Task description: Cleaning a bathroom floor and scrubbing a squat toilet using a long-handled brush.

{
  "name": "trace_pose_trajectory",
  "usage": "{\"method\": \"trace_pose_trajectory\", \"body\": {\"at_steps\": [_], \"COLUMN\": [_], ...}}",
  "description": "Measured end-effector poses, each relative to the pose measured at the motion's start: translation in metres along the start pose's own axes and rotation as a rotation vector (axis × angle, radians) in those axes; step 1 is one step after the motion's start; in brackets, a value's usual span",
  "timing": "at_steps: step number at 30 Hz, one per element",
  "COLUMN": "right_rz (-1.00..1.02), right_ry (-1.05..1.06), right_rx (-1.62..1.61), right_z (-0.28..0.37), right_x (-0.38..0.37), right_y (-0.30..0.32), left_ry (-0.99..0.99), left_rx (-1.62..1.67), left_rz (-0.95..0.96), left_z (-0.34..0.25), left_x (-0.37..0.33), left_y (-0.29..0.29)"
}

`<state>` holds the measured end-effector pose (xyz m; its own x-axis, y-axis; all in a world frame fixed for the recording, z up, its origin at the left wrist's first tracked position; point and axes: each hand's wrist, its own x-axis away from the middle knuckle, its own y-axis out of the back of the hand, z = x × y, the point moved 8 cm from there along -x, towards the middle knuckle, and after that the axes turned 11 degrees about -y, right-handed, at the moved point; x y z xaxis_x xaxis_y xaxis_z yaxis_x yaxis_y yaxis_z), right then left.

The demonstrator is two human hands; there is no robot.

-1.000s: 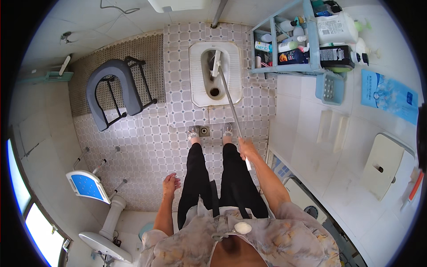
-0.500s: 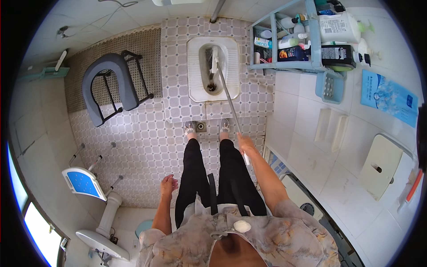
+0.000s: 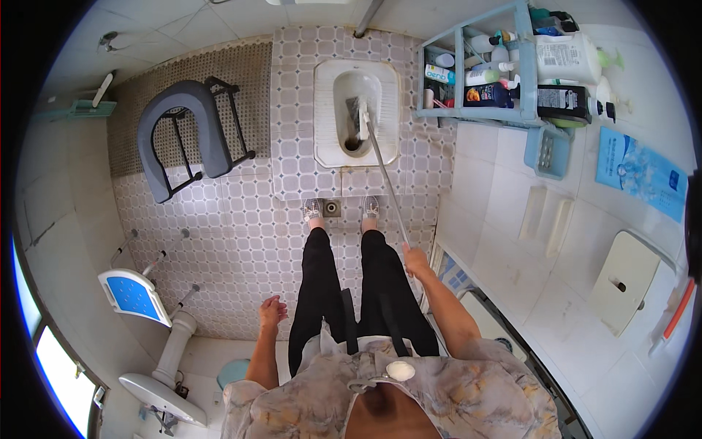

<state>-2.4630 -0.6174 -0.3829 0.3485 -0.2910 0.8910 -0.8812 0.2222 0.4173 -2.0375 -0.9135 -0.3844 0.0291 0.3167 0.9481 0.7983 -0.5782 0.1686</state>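
My right hand [image 3: 417,261] is wrapped around the grey handle of a long-handled scrub brush [image 3: 385,173]. The handle slants forward and left to a white head with dark bristles, which lies inside the bowl of a white squat toilet [image 3: 393,117]. Beside my left thigh, my left hand [image 3: 273,312] hangs free, fingers loosely bent and somewhat apart, holding nothing. Both my feet stand on the tiled floor in front of the raised step that bears the toilet. Between them lies a square floor drain [image 3: 332,208].
A grey padded U-shaped seat frame [image 3: 152,117] stands on a brown mat [image 3: 248,73] at left. A blue-padded shower stool [image 3: 134,295] and a washbasin [image 3: 162,399] are nearer left. To the right are a light-blue shelf [image 3: 475,113] of bottles and a cream folding seat [image 3: 621,282].
The brush head has moved toward me and slightly right within the toilet bowl. My right hand has drawn back and right with the handle. My left hand has shifted slightly nearer me.
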Motion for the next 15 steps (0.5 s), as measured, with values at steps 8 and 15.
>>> {"method": "trace_pose_trajectory", "body": {"at_steps": [8, 15], "right_rz": [0.297, 0.349], "right_ry": [-0.069, -0.045], "right_rx": [-0.624, -0.609], "right_z": [0.081, -0.007], "right_x": [0.023, 0.095], "right_y": [-0.015, 0.023], "left_ry": [-0.101, -0.127], "left_rx": [0.041, 0.088], "left_rz": [0.075, 0.023], "left_z": [-0.04, -0.044], "left_x": [-0.002, -0.002], "left_y": [-0.03, -0.014]}}
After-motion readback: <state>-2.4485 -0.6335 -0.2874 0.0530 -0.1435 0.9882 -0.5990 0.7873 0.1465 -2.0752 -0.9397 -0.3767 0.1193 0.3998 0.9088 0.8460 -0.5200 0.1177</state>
